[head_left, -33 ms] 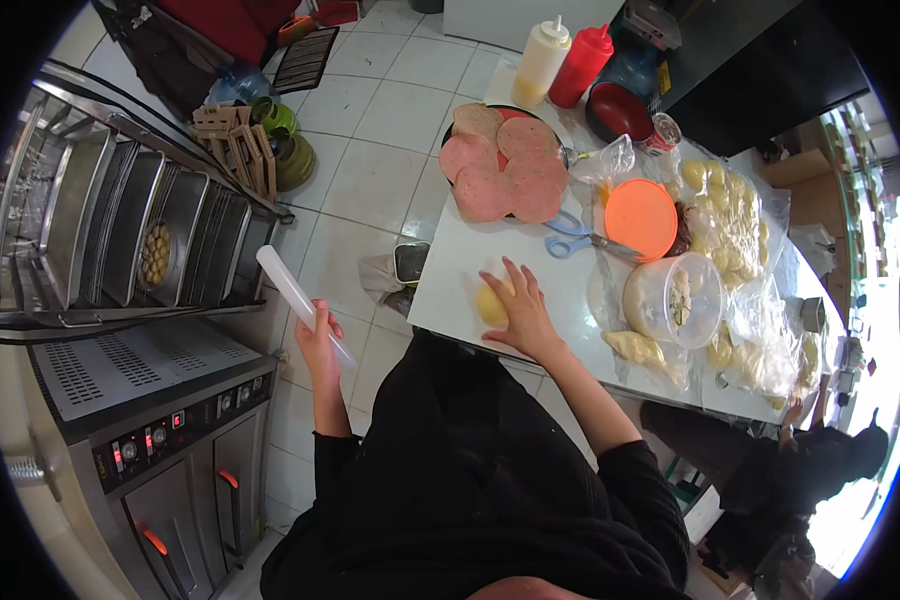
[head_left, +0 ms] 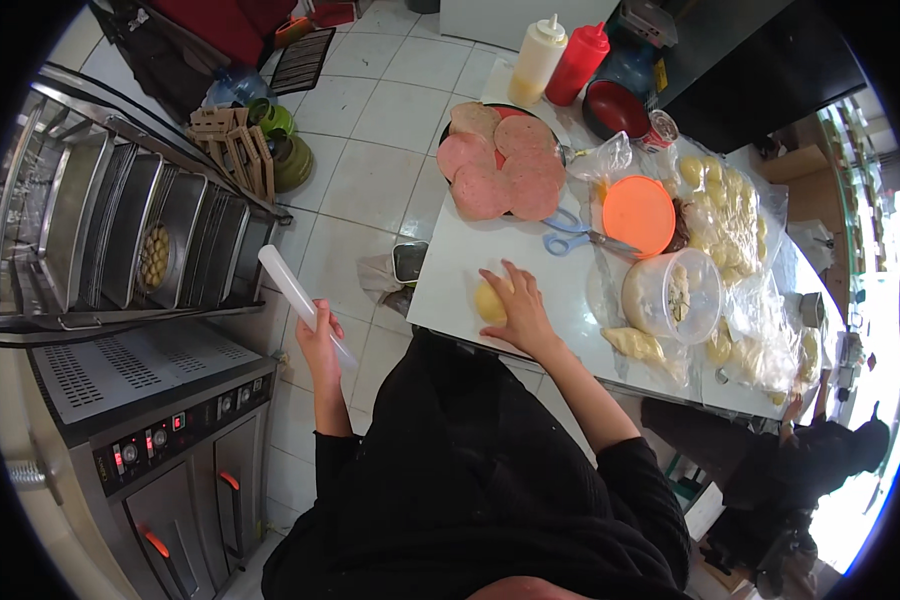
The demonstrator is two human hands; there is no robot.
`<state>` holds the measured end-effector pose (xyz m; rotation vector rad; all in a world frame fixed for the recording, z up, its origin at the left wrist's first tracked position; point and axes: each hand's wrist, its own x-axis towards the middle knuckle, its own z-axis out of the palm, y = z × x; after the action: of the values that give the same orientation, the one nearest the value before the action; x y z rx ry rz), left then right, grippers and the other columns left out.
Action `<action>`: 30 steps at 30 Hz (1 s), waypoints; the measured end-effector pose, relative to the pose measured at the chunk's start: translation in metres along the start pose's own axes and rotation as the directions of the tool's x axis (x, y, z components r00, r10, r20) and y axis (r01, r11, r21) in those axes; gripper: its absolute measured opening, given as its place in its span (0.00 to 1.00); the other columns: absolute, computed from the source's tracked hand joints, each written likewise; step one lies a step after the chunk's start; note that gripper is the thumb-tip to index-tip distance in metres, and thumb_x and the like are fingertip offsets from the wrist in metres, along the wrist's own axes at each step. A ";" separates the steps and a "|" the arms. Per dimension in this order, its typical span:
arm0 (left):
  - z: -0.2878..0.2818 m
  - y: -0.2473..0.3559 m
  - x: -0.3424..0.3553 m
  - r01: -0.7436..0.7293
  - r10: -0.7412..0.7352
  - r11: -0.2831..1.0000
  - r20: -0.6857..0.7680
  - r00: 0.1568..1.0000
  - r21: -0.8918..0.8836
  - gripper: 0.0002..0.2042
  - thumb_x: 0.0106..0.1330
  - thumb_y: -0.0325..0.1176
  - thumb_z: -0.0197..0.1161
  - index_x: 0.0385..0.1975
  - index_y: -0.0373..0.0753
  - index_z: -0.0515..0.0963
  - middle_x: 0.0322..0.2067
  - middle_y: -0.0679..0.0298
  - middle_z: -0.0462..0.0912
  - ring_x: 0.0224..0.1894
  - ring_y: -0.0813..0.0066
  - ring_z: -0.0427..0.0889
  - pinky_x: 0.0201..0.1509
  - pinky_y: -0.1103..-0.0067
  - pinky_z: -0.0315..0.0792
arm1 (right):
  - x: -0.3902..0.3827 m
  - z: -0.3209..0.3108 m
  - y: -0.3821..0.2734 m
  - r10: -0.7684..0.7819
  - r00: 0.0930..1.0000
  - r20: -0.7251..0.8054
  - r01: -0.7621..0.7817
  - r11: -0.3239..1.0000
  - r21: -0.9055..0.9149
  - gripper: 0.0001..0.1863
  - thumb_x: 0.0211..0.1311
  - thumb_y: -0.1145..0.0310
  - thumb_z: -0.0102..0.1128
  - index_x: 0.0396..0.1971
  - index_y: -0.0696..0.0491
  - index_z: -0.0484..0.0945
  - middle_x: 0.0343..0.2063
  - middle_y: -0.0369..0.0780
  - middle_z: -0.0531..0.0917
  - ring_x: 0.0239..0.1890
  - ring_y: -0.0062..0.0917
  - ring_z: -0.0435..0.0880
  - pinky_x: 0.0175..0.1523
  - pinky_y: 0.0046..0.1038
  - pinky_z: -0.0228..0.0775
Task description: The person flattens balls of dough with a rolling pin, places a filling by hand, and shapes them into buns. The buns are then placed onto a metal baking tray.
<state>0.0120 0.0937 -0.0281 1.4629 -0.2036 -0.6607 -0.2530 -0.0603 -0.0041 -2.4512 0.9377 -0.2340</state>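
Head view: yellow (head_left: 537, 47), red squeeze bottles (head_left: 579, 52)

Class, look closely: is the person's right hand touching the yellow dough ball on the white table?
Touching. The head view shows the right hand lying on the dough ball, its fingers curled over the top with no gap, on the white table.

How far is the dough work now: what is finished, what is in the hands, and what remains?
Done: many shaped dough pieces lie on plastic at the table's far side. In hand: the right hand presses a dough ball on the white table; the left hand holds a white rolling pin off the table. Left: this ball looks unrolled.
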 end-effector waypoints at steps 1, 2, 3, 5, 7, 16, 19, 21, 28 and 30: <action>0.002 -0.001 -0.001 -0.006 0.006 1.000 0.016 1.000 0.017 0.10 0.61 0.38 0.58 0.32 0.37 0.69 0.18 0.68 0.67 0.16 0.83 0.65 0.19 0.86 0.60 | 0.000 0.007 0.006 0.078 0.995 -0.056 -0.075 0.995 0.063 0.37 0.36 0.77 0.61 0.54 0.45 0.63 0.48 0.43 0.69 0.52 0.41 0.65 0.52 0.42 0.63; 0.004 -0.001 -0.001 -0.015 0.014 0.999 0.030 0.999 0.030 0.10 0.61 0.37 0.58 0.32 0.37 0.69 0.18 0.69 0.67 0.16 0.84 0.65 0.19 0.86 0.60 | 0.001 0.009 0.012 0.085 0.994 -0.065 -0.082 0.995 0.055 0.37 0.36 0.77 0.61 0.54 0.45 0.63 0.48 0.43 0.69 0.52 0.41 0.65 0.52 0.42 0.63; 0.008 0.000 -0.002 -0.015 0.014 1.000 0.044 0.999 0.024 0.10 0.61 0.37 0.58 0.32 0.37 0.69 0.18 0.69 0.67 0.16 0.84 0.65 0.19 0.86 0.60 | 0.002 0.010 0.019 0.104 0.995 0.003 -0.104 0.987 0.124 0.37 0.36 0.77 0.61 0.54 0.45 0.64 0.46 0.43 0.70 0.50 0.41 0.66 0.52 0.40 0.63; 0.011 0.004 -0.004 -0.058 0.046 0.992 0.111 0.993 0.110 0.08 0.62 0.34 0.55 0.36 0.37 0.69 0.19 0.70 0.66 0.18 0.84 0.66 0.21 0.86 0.61 | 0.003 0.000 0.021 0.114 0.991 0.070 -0.125 0.974 0.190 0.37 0.35 0.78 0.61 0.53 0.46 0.64 0.44 0.43 0.71 0.47 0.41 0.67 0.51 0.39 0.64; 0.017 0.002 -0.006 -0.103 0.088 0.991 0.176 0.980 0.080 0.10 0.62 0.33 0.55 0.38 0.36 0.68 0.21 0.68 0.68 0.19 0.84 0.66 0.22 0.86 0.61 | -0.002 -0.015 0.018 0.000 0.997 -0.080 0.017 0.977 0.211 0.37 0.34 0.78 0.60 0.53 0.46 0.64 0.43 0.43 0.71 0.46 0.41 0.67 0.51 0.34 0.64; 0.082 -0.013 -0.018 -0.613 0.378 0.702 0.541 0.751 0.361 0.20 0.56 0.27 0.57 0.50 0.36 0.67 0.38 0.58 0.74 0.36 0.69 0.75 0.40 0.76 0.68 | -0.013 -0.021 0.008 -0.071 0.994 -0.088 0.072 0.997 0.002 0.39 0.36 0.70 0.66 0.55 0.43 0.61 0.53 0.40 0.65 0.56 0.39 0.60 0.57 0.56 0.45; 0.101 -0.003 -0.038 -0.769 0.364 0.500 0.709 0.604 0.398 0.22 0.52 0.27 0.61 0.50 0.39 0.69 0.38 0.57 0.76 0.39 0.62 0.76 0.44 0.73 0.68 | -0.027 -0.042 -0.002 -0.223 0.835 -0.503 0.068 0.949 -0.308 0.36 0.36 0.62 0.69 0.51 0.42 0.66 0.48 0.37 0.70 0.54 0.35 0.63 0.59 0.50 0.45; 0.116 -0.001 -0.054 -0.837 0.315 0.422 0.809 0.497 0.349 0.23 0.50 0.28 0.63 0.49 0.41 0.70 0.37 0.58 0.77 0.39 0.60 0.76 0.44 0.72 0.68 | -0.041 -0.026 0.016 -0.184 0.867 -0.463 0.047 0.955 -0.291 0.32 0.37 0.61 0.68 0.49 0.44 0.69 0.44 0.36 0.72 0.51 0.33 0.66 0.58 0.47 0.47; 0.123 -0.036 -0.057 -0.895 0.239 0.228 0.869 0.434 0.385 0.30 0.56 0.37 0.57 0.59 0.40 0.57 0.53 0.56 0.67 0.58 0.61 0.64 0.64 0.63 0.47 | -0.061 0.019 0.039 0.047 0.940 -0.338 -0.130 0.966 -0.226 0.30 0.45 0.52 0.62 0.50 0.50 0.70 0.38 0.34 0.74 0.42 0.28 0.70 0.52 0.38 0.53; 0.131 -0.046 -0.045 -0.863 0.249 0.187 0.827 0.505 0.470 0.31 0.59 0.41 0.54 0.62 0.40 0.52 0.59 0.54 0.60 0.63 0.60 0.57 0.66 0.59 0.39 | -0.046 0.016 0.036 0.158 0.901 -0.404 -0.294 0.907 -0.301 0.38 0.50 0.46 0.55 0.57 0.54 0.62 0.50 0.39 0.68 0.50 0.33 0.64 0.55 0.41 0.50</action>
<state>-0.1047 0.0074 -0.0436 1.8624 -1.8554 -0.2508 -0.3031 -0.0460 -0.0354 -2.6360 1.5456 -0.4980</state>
